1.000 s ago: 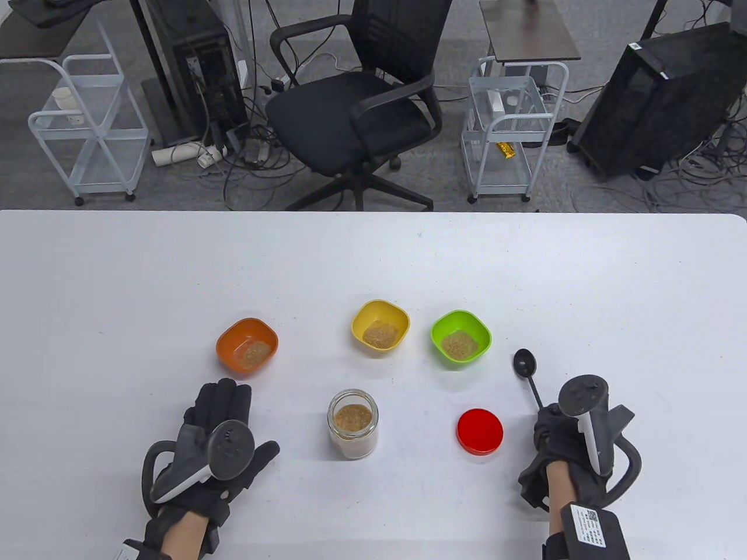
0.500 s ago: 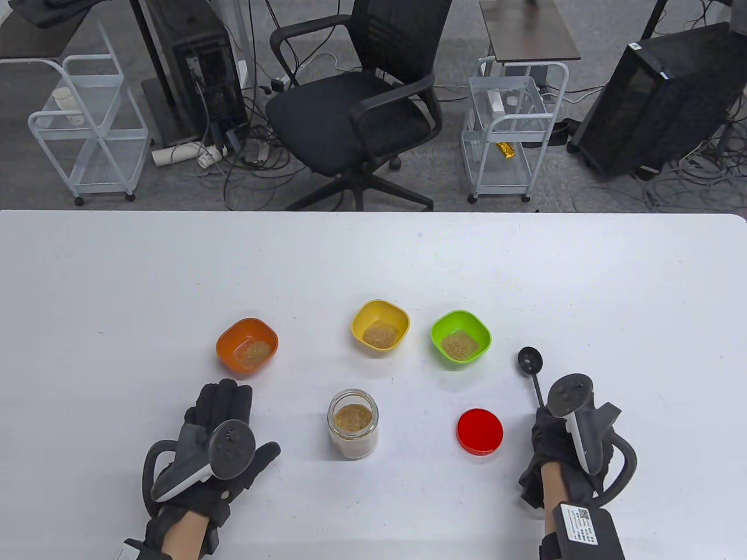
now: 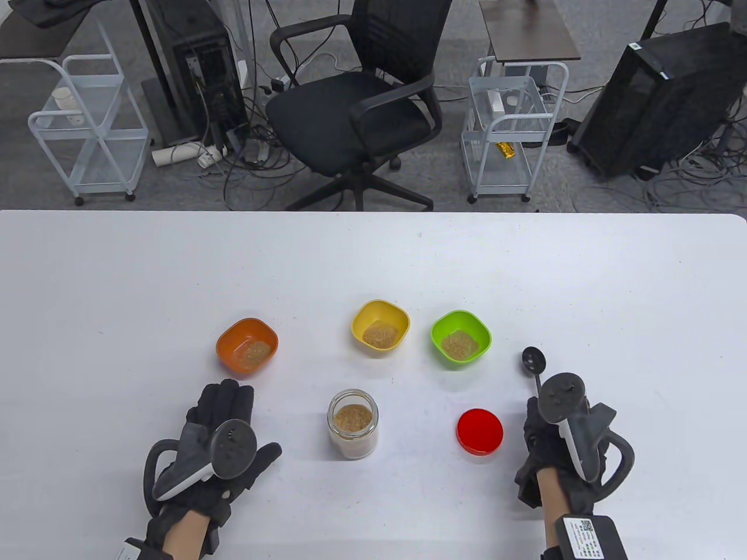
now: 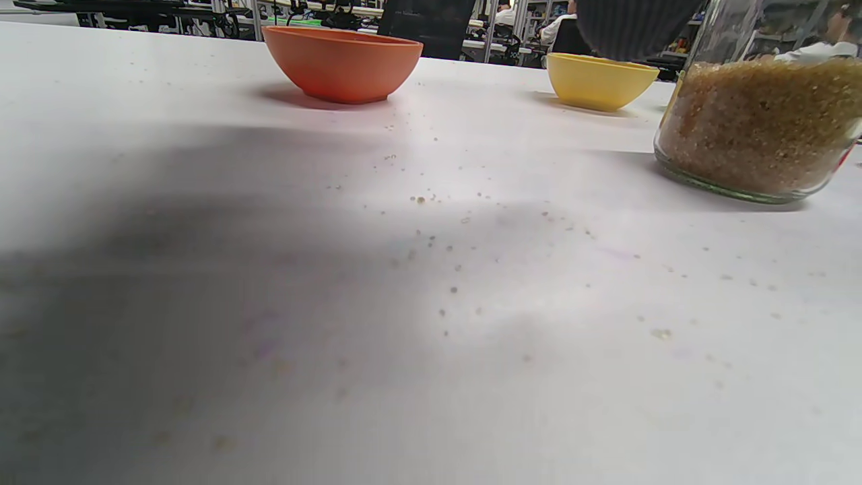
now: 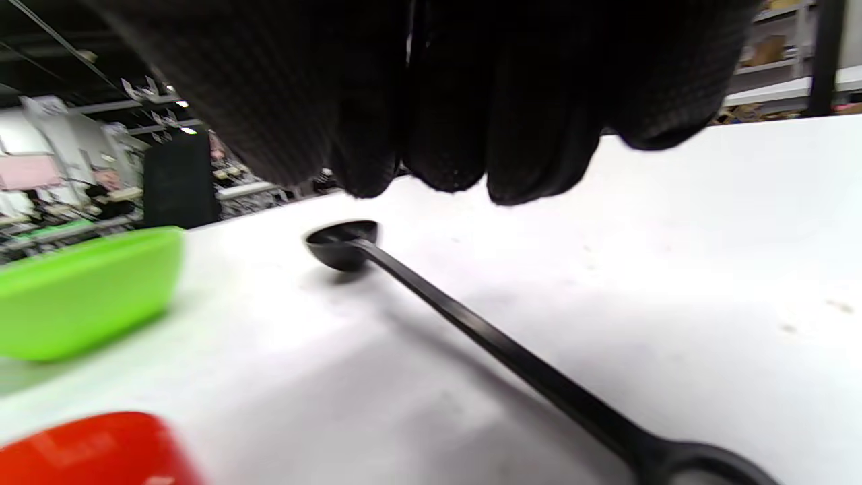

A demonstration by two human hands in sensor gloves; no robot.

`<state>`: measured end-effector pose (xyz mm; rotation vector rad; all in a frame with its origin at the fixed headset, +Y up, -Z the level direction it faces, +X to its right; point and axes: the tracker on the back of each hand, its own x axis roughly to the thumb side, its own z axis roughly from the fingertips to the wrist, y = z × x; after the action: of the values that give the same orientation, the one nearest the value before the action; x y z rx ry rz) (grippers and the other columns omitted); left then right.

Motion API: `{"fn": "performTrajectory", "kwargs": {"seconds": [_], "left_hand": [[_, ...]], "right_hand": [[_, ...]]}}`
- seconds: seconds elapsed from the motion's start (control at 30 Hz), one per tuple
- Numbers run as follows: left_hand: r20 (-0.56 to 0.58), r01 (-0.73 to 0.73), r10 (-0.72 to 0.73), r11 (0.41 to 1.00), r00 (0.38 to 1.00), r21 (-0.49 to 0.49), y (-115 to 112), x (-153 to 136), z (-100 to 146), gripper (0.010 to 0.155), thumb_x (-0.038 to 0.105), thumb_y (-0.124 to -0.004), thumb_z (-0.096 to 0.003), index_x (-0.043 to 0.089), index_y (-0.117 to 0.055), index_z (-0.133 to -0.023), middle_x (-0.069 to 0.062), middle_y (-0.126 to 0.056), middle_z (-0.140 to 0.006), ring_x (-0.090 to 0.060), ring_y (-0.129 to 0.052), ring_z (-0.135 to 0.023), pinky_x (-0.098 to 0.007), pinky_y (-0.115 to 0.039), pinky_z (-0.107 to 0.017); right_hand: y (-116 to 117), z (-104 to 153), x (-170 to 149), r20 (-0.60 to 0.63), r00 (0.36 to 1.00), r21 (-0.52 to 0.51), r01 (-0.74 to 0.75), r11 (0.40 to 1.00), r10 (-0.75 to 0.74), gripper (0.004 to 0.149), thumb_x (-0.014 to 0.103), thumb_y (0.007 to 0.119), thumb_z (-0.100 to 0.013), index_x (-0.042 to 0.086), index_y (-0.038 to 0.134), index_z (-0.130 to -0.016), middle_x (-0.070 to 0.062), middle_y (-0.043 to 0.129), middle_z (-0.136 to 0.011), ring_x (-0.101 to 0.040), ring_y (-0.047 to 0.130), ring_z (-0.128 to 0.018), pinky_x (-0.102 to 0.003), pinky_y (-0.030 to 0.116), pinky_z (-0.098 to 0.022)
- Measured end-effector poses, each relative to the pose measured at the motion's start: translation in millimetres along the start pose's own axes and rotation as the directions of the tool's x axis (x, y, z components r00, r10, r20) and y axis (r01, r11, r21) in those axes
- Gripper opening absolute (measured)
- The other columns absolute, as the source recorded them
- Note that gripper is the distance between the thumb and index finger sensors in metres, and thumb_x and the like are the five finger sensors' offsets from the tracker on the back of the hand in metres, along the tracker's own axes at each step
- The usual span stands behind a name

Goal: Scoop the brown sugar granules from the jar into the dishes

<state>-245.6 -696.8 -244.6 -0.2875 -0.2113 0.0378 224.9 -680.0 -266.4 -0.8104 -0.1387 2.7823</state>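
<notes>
A glass jar [image 3: 352, 423] of brown sugar stands open at the table's front centre; it also shows in the left wrist view [image 4: 761, 128]. Behind it are an orange bowl [image 3: 247, 345], a yellow bowl [image 3: 380, 324] and a green bowl [image 3: 460, 338], each holding some sugar. A black spoon [image 3: 534, 361] lies on the table to the right of the green bowl. My right hand [image 3: 548, 431] is over its handle. In the right wrist view the spoon [image 5: 471, 330] lies flat, and my fingers [image 5: 444, 135] hang above it without touching. My left hand [image 3: 224, 431] rests flat and empty to the left of the jar.
The jar's red lid [image 3: 480, 431] lies between the jar and my right hand. Loose sugar grains [image 4: 438, 269] are scattered on the white table [image 3: 373, 262] near my left hand. An office chair and carts stand beyond the far edge.
My right hand has shifted left and slightly forward. The spoon has swung so that its bowl sits a little farther right. My left hand, the jar and the bowls have not moved.
</notes>
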Motion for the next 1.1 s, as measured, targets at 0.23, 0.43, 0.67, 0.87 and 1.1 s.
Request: {"fn": "performTrajectory", "kwargs": {"seconds": [0.23,0.43,0.67,0.87,1.1], "left_hand": [[0.023,-0.017,0.017,1.000,1.000,0.003,0,1,0,0.101,0.064,-0.064,-0.0588,0.004,-0.010,-0.119,-0.025,-0.003,-0.124,-0.052,-0.010,-0.116,-0.069,-0.029,-0.080],[0.089,-0.091,0.089,0.996,0.992,0.024,0,3,1,0.104,0.067,-0.067,-0.0570,0.004,-0.013,-0.120,-0.025,-0.009,-0.126,-0.053,-0.016,-0.118,-0.069,-0.032,-0.081],[0.213,-0.165,0.158,0.986,0.964,0.016,-2,14,1,0.110,0.070,-0.071,-0.0539,0.002,-0.013,-0.119,-0.028,-0.016,-0.125,-0.056,-0.029,-0.117,-0.068,-0.041,-0.080],[0.291,-0.347,0.362,0.932,0.886,-0.104,-7,28,-17,0.118,0.070,-0.077,-0.0515,-0.001,-0.009,-0.117,-0.031,-0.016,-0.125,-0.057,-0.034,-0.118,-0.067,-0.047,-0.081],[0.292,-0.445,0.522,0.847,0.801,-0.292,-13,40,-48,0.128,0.066,-0.082,-0.0500,-0.001,0.007,-0.112,-0.030,-0.001,-0.123,-0.055,-0.021,-0.120,-0.066,-0.040,-0.084]], "right_hand": [[-18,52,36,0.246,0.969,-0.056,0.046,0.997,-0.031,0.059,0.049,0.082,-0.052,0.022,0.074,-0.103,-0.011,0.075,-0.109,-0.047,0.079,-0.093,-0.064,0.069,-0.067],[-12,86,62,0.394,0.918,-0.020,0.063,0.998,-0.050,0.065,0.052,0.079,-0.053,0.022,0.065,-0.109,-0.014,0.061,-0.117,-0.052,0.063,-0.102,-0.068,0.061,-0.070],[-1,81,56,0.398,0.909,-0.012,0.138,0.990,-0.122,0.063,0.050,0.079,-0.052,0.022,0.066,-0.107,-0.013,0.062,-0.116,-0.051,0.064,-0.101,-0.068,0.061,-0.070],[-1,77,53,0.384,0.913,-0.021,0.160,0.987,-0.140,0.062,0.050,0.079,-0.052,0.022,0.068,-0.106,-0.013,0.065,-0.115,-0.050,0.068,-0.099,-0.067,0.063,-0.069],[-2,80,53,0.393,0.907,-0.027,0.178,0.984,-0.153,0.059,0.049,0.079,-0.052,0.022,0.070,-0.105,-0.012,0.068,-0.112,-0.048,0.072,-0.097,-0.066,0.065,-0.069]]}}
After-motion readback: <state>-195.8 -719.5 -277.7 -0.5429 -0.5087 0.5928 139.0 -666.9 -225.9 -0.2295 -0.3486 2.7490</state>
